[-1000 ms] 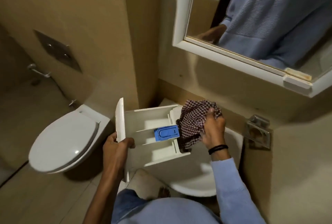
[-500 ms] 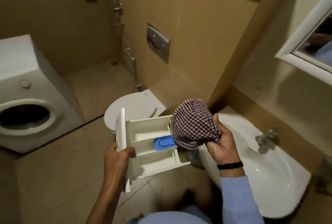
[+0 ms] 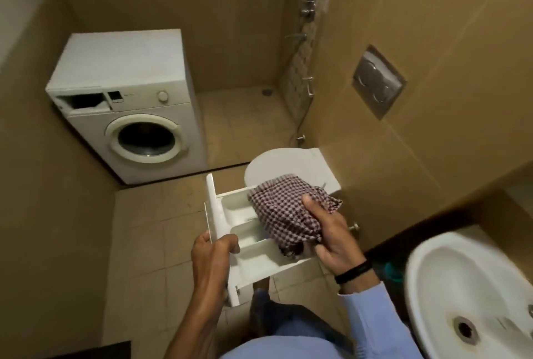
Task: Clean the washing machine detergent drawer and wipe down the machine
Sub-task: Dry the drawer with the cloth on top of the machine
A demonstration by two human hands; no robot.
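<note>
As it hangs above the tiled floor [image 3: 144, 229], the white plastic drawer [image 3: 259, 265] lies compartments-up, its long axis running left to right with the front panel leftward. The left hand [image 3: 213, 255] grips the panel end; the right hand [image 3: 331, 240] clutches a checked cloth [image 3: 285, 211] lying on the drawer's right half.

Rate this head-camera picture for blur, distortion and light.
Head view: the wide-angle lens bows the walls and tilts the washing machine. Head view: the light is dim and warm. Head view: the sink rim is smeared by motion blur, while the detergent drawer and checked cloth look fairly sharp.
</note>
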